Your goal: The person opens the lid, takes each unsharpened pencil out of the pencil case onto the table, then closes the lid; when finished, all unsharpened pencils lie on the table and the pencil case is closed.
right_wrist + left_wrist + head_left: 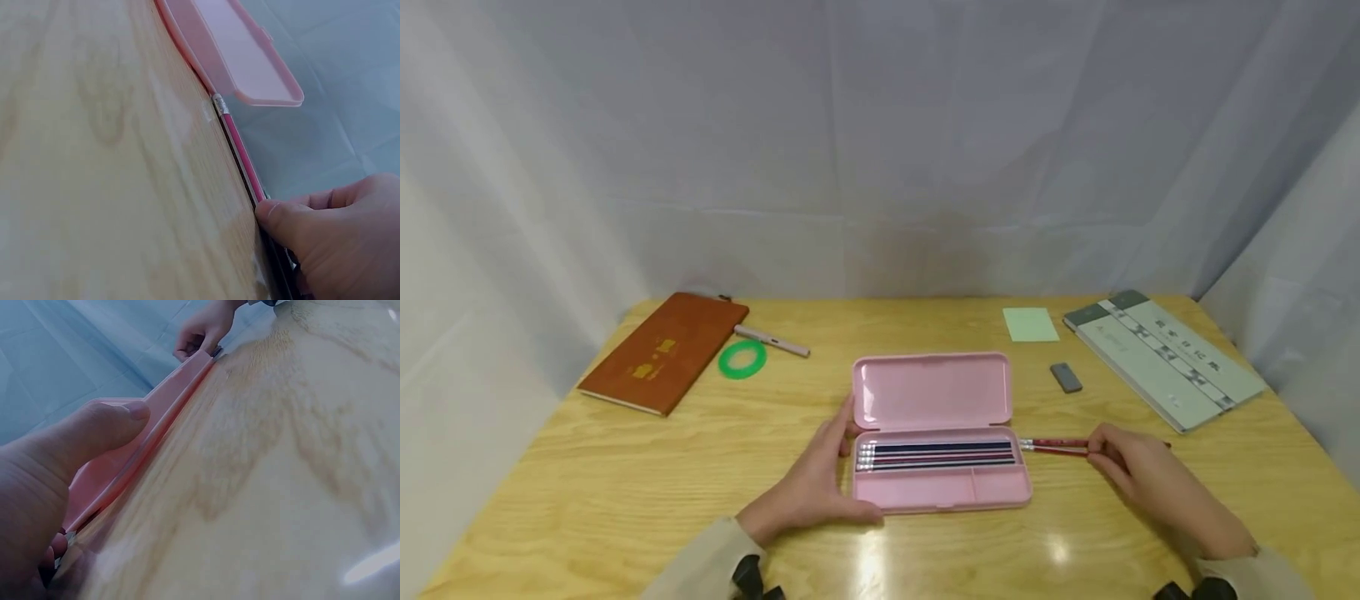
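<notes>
A pink pencil case (925, 490) lies with its lid (932, 390) raised, several pencils (936, 456) side by side in its long rear compartment. The two front compartments are bare. My left hand (812, 483) grips the case at its left end, thumb along the front rim and fingers round the side; in the left wrist view the thumb (119, 422) presses the pink wall. To the right of the case, my right hand (1142, 471) pinches two red pencils (1056, 447) between thumb and fingers. Their eraser ends point at the case's right edge, close beside it.
At the left lie a brown notebook (666, 354), a green tape roll (727, 372) and a pale pen (772, 341). Behind on the right are a green sticky note pad (1030, 325), a grey eraser (1066, 377) and a grey-green notebook (1165, 358). Pale curtains (895, 150) surround the wooden table (625, 492).
</notes>
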The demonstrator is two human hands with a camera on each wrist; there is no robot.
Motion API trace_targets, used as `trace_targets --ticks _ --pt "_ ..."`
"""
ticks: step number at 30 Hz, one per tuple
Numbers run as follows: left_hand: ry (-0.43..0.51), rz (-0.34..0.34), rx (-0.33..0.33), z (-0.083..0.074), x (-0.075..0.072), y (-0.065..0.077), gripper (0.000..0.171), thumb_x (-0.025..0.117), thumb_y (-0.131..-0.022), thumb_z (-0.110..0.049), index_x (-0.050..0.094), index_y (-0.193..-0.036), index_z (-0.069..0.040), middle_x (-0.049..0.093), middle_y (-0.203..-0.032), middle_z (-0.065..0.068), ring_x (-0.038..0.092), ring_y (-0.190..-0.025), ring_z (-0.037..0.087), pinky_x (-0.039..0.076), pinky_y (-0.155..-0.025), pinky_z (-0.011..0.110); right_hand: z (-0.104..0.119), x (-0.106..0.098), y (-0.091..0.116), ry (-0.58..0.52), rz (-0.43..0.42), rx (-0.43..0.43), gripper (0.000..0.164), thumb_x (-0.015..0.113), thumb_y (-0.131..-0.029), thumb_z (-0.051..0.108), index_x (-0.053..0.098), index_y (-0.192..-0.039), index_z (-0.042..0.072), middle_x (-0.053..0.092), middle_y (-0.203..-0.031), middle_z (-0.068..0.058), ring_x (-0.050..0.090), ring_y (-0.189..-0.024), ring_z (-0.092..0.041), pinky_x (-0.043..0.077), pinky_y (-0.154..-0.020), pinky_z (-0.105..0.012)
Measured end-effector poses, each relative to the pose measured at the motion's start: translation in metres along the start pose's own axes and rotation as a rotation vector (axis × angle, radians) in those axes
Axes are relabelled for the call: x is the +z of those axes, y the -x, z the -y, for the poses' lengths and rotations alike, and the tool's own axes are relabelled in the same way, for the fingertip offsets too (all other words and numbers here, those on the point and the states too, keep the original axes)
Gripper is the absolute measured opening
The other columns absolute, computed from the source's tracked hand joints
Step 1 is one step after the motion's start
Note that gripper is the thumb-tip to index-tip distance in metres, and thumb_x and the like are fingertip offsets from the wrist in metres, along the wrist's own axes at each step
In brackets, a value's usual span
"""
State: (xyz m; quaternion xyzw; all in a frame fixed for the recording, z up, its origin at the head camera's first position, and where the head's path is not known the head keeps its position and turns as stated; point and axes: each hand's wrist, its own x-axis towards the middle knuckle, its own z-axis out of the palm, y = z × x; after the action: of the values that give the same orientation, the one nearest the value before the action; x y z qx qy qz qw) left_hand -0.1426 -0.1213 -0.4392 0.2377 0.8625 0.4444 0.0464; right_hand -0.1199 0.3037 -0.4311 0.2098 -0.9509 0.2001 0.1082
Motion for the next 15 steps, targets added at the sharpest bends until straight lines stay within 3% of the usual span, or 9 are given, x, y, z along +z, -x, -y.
trace_targets --ticks 10,15 --pt "-0.001 0.016 -0.022 -0.001 0.0 0.0 0.148 0.094 -0.044 -0.045 -0.002 -0.156 -0.026 0.05 -0.121 -0.004 0.041 -0.097 0.013 0.043 -0.084 0.027 0.016 0.007 -0.03 -0.146 0.097 0.022 0.015 0.069 -0.088 0.011 0.056 -0.09 0.018 0.04 -0.062 0.012 0.035 -0.055 0.002 0.034 -0.051 -0.019" --pt "0.008 0.016 -0.019 -0.001 0.0 -0.001 0.148 0.095 -0.044 -0.043 -0.002 -0.156 -0.028 0.05 -0.121 -0.004 0.041 -0.097 0.013 0.042 -0.083 0.027 0.033 0.017 -0.049 -0.159 0.038 -0.05 0.015 0.071 -0.087 0.013 0.058 -0.09 0.019 0.039 -0.062 0.015 0.034 -0.054 0.004 0.032 -0.049 -0.018"
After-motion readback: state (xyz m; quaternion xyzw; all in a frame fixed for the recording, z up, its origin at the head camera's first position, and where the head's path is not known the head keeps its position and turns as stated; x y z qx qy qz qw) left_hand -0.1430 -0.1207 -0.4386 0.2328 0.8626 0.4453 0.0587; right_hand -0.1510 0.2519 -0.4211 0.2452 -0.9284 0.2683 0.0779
